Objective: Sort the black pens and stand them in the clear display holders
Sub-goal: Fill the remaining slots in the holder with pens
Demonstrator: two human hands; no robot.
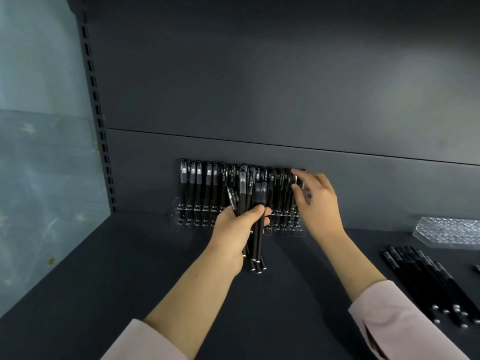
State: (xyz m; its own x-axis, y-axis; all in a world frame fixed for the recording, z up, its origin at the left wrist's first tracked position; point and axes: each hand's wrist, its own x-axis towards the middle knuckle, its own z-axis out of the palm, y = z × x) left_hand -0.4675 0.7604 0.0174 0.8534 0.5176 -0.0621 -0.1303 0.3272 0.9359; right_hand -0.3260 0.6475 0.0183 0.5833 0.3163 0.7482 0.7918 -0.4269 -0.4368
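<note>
**Pens going into the clear holder at the back of the shelf**

The left hand [240,224] is clamped around a bundle of black pens [253,216], caps up, in front of the clear display holder [181,216]. The right hand [318,201] has its fingers loosely spread, fingertips on the cap of a pen at the right end of the standing row [207,188]; blur hides whether it grips. The dark shelf [130,268] also carries loose pens [426,279] lying at right, near a second clear holder [449,231]. A dark back panel [259,74] rises behind
</note>
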